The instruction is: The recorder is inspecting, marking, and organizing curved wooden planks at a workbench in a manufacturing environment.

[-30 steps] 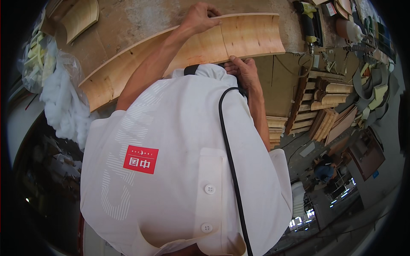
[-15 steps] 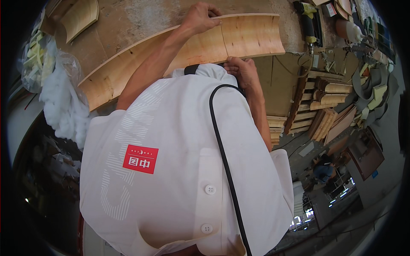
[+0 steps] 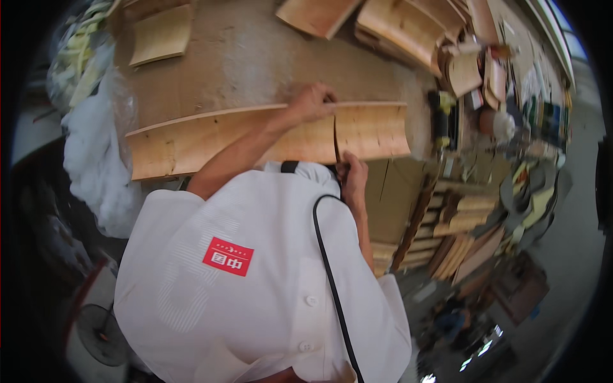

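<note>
A long curved wooden panel [image 3: 211, 137] lies across the dusty workbench [image 3: 255, 57], with a seam near its right end where a shorter piece [image 3: 373, 131] meets it. My left hand [image 3: 313, 102] reaches over the panel, fingers curled on its far edge just left of the seam. My right hand [image 3: 353, 177] is closed at the near edge, right below the seam. A black cable [image 3: 329, 268] runs up over my white shirt toward that hand. What the right hand grips is hidden.
More curved wooden pieces [image 3: 159, 32] lie at the back of the bench, with others stacked at the back right [image 3: 408, 22]. White plastic sheeting [image 3: 96, 147] hangs at the left end. Cluttered tools [image 3: 491, 96] and stacked boards [image 3: 460, 217] sit to the right.
The view has shifted, so the panel and both hands now sit lower in the picture. Both hands keep their places on the panel by the seam.
</note>
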Tool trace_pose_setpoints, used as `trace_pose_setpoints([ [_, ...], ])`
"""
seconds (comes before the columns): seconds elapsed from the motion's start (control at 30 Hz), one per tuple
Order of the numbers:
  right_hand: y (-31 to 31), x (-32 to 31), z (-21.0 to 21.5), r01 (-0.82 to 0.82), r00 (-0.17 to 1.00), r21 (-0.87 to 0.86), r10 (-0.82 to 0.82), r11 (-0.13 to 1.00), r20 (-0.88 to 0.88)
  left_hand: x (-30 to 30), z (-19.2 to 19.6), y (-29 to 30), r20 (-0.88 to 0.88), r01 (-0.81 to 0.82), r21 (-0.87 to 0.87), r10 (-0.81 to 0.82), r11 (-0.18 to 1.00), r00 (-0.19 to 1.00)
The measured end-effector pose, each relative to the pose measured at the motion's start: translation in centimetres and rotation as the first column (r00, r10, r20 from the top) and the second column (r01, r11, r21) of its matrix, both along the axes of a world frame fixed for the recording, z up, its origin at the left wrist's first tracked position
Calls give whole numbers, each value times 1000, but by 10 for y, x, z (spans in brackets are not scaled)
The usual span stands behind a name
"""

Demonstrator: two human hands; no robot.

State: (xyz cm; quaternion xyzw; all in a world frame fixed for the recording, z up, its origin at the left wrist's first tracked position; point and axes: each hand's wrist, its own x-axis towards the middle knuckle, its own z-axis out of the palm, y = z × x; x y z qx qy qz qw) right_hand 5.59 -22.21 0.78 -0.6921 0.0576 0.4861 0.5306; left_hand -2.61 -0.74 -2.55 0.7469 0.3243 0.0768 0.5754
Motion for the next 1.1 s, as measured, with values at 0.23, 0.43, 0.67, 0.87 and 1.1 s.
trace_pose_setpoints([
  [0.23,36,18,32,56,987,156,-78,986,138,-18,29,8,188,-223,-34,225,974,956],
  [0.43,133,69,85,-62,993,479,3,875,122,-53,42,30,142,-541,6,535,841,833],
  [0.67,169,77,78,-366,923,376,280,851,265,-153,21,116,273,-988,156,962,-17,26],
  [0.87,136,56,46,-398,916,296,359,868,180,-255,7,176,21,-859,-510,997,-54,-76],
  [1.1,128,58,61,-373,925,313,324,873,200,-269,-21,203,-58,-828,-560,998,-22,12],
])
